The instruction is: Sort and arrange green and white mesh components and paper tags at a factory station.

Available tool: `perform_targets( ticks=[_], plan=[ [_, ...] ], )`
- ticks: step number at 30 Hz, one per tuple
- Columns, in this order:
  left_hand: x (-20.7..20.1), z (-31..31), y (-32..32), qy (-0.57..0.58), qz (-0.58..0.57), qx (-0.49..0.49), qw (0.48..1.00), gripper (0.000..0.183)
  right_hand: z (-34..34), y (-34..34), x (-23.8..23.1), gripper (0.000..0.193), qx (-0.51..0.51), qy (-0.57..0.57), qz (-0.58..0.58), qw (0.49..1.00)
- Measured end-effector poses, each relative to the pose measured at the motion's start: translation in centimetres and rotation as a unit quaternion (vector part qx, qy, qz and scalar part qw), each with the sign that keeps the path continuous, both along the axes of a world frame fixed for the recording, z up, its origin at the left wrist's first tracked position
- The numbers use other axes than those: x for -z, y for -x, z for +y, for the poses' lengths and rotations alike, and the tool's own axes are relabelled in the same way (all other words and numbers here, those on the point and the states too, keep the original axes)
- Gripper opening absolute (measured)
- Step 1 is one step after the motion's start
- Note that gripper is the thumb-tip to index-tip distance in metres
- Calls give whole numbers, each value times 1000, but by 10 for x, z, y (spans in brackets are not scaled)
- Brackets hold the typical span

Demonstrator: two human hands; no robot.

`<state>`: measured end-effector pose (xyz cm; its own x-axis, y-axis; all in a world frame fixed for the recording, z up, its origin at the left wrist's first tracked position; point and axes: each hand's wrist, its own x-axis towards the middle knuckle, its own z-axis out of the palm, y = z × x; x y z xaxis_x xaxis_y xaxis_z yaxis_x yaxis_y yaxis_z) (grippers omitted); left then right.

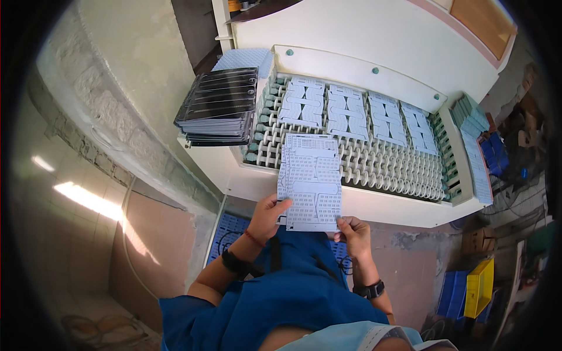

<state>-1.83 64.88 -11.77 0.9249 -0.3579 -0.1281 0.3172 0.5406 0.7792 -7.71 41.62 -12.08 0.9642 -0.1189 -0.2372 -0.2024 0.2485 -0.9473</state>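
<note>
My left hand [269, 217] grips the lower left edge of white printed circuit board panels [313, 187], thumb on top. At the lower right corner, my right hand [353, 235] pinches the same panels between thumb and fingers. The edges are offset on the left, so more than one panel seems to be stacked. They are held in front of my body, their far end over the near edge of a roller conveyor [398, 175]. On its rollers lies a row of several white board panels [347, 111] with cut-out shapes.
Left of the rollers stands a stack of dark flat panels [219, 102], with a pale blue textured sheet [246, 59] behind. More light boards [470, 114] sit on the machine's right edge. Yellow [479, 288] and blue bins [452, 294] stand at lower right. A wall [111, 105] borders the left.
</note>
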Motion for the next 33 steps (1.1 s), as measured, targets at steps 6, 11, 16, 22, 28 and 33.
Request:
perform_targets(
  ticks=[6, 11, 16, 22, 28, 33],
  plan=[
    [7, 39, -5, -21, 4, -58, 998, 25, -37, 17, 9, 16, 38, -39, -45, 997],
    [-1, 60, -22, -59, 17, -55, 997, 25, -56, 27, 4, 17, 112, -40, -35, 992],
    [-1, 51, -44, -48, 13, -44, 998, 26, -42, 6, 4, 16, 111, -47, -29, 992],
    [-10, 59, -39, -103, 40, -68, 992, 29, -42, 9, -11, 14, 121, -2, -32, 992],
    [-19, 58, -21, -471, -260, -278, 796, 28, -119, 35, -5, 15, 187, 59, -77, 978],
    [-54, 11, -6, -560, -510, -254, 601, 30, -170, 11, -4, 17, 234, 89, -67, 966]
  ],
)
